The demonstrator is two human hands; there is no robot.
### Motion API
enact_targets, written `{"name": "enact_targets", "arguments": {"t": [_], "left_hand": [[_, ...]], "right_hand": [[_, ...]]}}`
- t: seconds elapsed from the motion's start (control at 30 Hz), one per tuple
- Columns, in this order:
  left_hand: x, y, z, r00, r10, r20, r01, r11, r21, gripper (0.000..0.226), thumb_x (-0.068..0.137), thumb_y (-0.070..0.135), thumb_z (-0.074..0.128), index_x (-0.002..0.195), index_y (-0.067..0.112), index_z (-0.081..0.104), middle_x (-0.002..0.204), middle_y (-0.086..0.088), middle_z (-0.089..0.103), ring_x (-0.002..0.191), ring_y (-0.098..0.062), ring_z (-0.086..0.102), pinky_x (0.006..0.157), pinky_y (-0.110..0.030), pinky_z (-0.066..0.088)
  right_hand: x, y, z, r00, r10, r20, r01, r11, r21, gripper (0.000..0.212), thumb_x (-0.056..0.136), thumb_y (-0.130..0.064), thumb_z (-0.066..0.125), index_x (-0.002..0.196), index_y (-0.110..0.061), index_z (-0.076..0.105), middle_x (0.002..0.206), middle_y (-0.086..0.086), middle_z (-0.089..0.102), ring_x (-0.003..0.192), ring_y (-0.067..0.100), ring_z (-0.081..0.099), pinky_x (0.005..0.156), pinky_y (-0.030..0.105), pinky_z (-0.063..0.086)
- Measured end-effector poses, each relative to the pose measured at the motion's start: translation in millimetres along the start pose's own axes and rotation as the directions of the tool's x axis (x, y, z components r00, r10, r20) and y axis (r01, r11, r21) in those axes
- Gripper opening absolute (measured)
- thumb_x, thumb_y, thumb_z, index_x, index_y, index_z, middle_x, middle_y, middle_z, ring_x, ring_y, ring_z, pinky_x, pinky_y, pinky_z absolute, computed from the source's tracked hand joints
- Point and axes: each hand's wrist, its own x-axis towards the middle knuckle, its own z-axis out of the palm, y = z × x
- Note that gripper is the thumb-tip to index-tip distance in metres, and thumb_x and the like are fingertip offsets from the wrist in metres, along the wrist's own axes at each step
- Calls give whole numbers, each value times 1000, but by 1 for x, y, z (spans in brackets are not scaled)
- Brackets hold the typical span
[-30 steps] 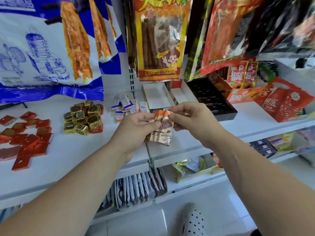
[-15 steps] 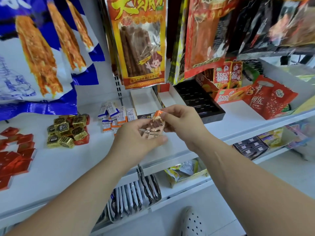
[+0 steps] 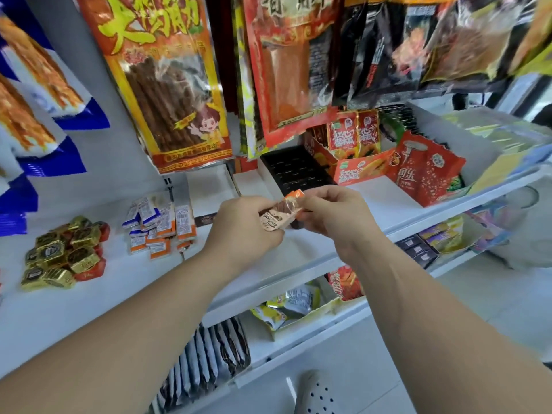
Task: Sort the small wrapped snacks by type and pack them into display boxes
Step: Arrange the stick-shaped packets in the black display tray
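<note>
Both hands meet over the white shelf around a small stack of orange-and-brown wrapped snacks. My left hand grips the stack from below and left. My right hand pinches its upper orange end. Just behind the hands stand two open white display boxes, with a black compartmented tray to their right. A pile of white, blue and orange packets lies left of the hands. Farther left sits a heap of gold-wrapped squares.
Large snack bags hang above the shelf, close over the boxes. An orange carton of red sachets and a red pouch stand at the right. Lower shelves hold more packets. A white shoe is on the floor.
The view has swung right, so the red squares at the far left have left the frame. Both hands stay on the snack stack, which has turned more level between them.
</note>
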Motion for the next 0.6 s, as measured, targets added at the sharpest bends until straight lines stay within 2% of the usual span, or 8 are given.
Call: {"name": "enact_targets", "arguments": {"t": [0.07, 0.17, 0.23, 0.3, 0.4, 0.53, 0.6], "left_hand": [[8, 9, 11, 1000, 23, 3, -23, 1000, 7, 36, 66, 25, 83, 101, 20, 76, 90, -1, 74, 83, -20, 66, 71, -42, 54], [15, 14, 26, 1000, 2, -20, -1, 1000, 25, 53, 70, 35, 86, 118, 18, 69, 94, -1, 65, 86, -17, 58, 80, -33, 51], [14, 8, 37, 999, 34, -22, -33, 997, 66, 57, 75, 36, 82, 126, 18, 64, 96, 4, 53, 85, -12, 49, 82, -25, 44], [13, 2, 47, 997, 64, -30, -62, 996, 68, 51, 81, 33, 77, 127, 15, 64, 97, 7, 49, 83, -9, 46, 81, -21, 39], [12, -5, 57, 993, 86, -76, -81, 995, 63, 41, 85, 26, 73, 123, 13, 67, 97, 7, 53, 78, -9, 48, 81, -19, 41], [11, -15, 68, 991, 100, -94, -96, 994, 48, 35, 86, 20, 71, 121, 12, 69, 106, -1, 62, 78, -13, 54, 84, -31, 51], [9, -19, 71, 992, 88, -96, -84, 996, 37, 34, 87, 20, 70, 121, 12, 69, 107, -1, 62, 82, -14, 56, 84, -32, 52]], "right_hand": [[8, 0, -14, 998, -16, -62, 17, 1000, 19, 3, 85, -4, 70, 83, -3, 71, 72, 20, 67, 64, 24, 62, 66, 32, 60], [23, 1, -35, 975, -36, -219, 45, 998, 36, 9, 83, -8, 72, 75, -9, 67, 65, 10, 62, 63, 22, 58, 68, 35, 57], [33, 1, -49, 942, -41, -332, 71, 994, 79, 11, 82, -9, 74, 75, -11, 65, 71, 10, 64, 62, 21, 60, 68, 33, 59], [42, 1, -58, 913, -38, -405, 97, 987, 125, 9, 81, -10, 76, 81, -8, 67, 81, 14, 67, 63, 20, 63, 72, 34, 62], [56, 2, -62, 890, -54, -452, 114, 988, 107, 12, 79, -11, 76, 88, -5, 70, 85, 15, 70, 64, 19, 65, 74, 38, 63], [67, 7, -56, 892, -80, -444, 76, 997, -25, 11, 79, -17, 77, 83, -9, 70, 85, 11, 71, 67, 23, 67, 71, 45, 62], [69, 10, -53, 894, -111, -433, 60, 990, -131, 10, 80, -21, 76, 83, -14, 69, 84, 8, 70, 72, 26, 69, 66, 43, 61]]}}
